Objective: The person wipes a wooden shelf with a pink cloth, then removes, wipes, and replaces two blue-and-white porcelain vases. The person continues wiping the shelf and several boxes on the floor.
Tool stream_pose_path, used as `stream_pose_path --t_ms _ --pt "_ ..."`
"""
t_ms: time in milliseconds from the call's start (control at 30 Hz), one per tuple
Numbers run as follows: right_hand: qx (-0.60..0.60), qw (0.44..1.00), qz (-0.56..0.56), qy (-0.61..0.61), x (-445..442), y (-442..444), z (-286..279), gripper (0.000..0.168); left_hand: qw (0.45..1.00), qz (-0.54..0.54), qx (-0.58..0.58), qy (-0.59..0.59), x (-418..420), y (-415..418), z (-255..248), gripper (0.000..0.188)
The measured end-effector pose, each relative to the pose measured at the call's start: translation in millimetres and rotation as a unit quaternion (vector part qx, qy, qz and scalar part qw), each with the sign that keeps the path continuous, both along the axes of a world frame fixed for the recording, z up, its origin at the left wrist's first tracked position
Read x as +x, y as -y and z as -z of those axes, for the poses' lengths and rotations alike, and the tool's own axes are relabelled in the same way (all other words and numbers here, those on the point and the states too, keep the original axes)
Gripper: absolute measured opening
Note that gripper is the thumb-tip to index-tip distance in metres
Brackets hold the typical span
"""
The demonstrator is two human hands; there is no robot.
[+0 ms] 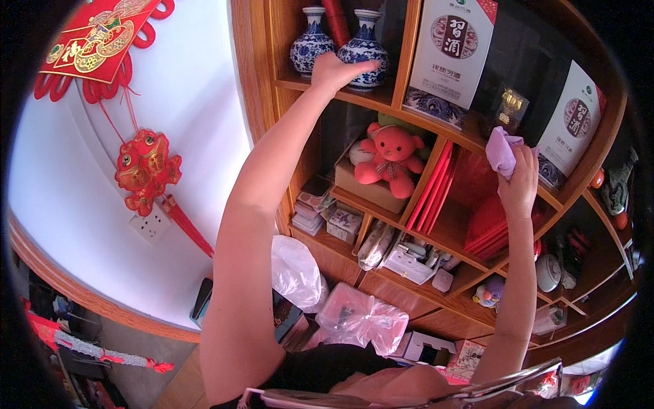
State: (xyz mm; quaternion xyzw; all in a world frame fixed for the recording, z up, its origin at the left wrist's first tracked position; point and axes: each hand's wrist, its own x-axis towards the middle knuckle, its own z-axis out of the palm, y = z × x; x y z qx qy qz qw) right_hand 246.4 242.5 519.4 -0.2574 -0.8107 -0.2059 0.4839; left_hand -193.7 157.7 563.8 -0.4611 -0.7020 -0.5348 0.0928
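My left hand (337,72) is at a blue-and-white porcelain vase (364,53) on the upper shelf, its thumb stretched across the vase's front; the other fingers are hidden, so a grip cannot be made out. Just left of it stands a similar vase (309,43), with a red rolled object (335,23) behind the pair. A bunched purple cloth (503,152) is held in my right hand (520,179) at the shelf edge, between two tall white printed boxes (449,61) (571,122). Just above the cloth stands a small golden ornament (511,105) in a clear case.
Below are a red teddy bear (393,153) on a cardboard box, red folders (431,189) and small boxes (345,222) in wooden compartments. Plastic-wrapped packages (357,319) lie lower down. Red fish decorations (145,171) hang on the left wall.
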Motion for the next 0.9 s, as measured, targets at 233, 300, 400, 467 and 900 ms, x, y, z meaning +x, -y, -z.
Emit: stream_pose_path --t_ms 233,300,400,467,900 --pt "0.009 1.0 -0.013 -0.004 -3 -1 2 0.049 1.0 0.004 0.029 -0.008 6 -21 3 0.098" --pt "0.006 1.0 -0.003 -0.004 -3 -1 1 0.049 0.999 0.005 0.037 -0.004 12 -27 2 0.099" --pt "-0.019 1.0 0.015 0.002 0 0 1 0.049 0.997 0.037 0.064 -0.034 23 -21 2 0.1" --pt "0.0 1.0 0.009 -0.003 -1 -1 3 0.049 0.981 -0.019 0.144 -0.127 21 -12 -2 0.096" --pt "0.022 1.0 0.022 -0.002 -4 6 2 0.051 0.95 -0.297 0.014 -0.097 -25 15 -14 0.11"
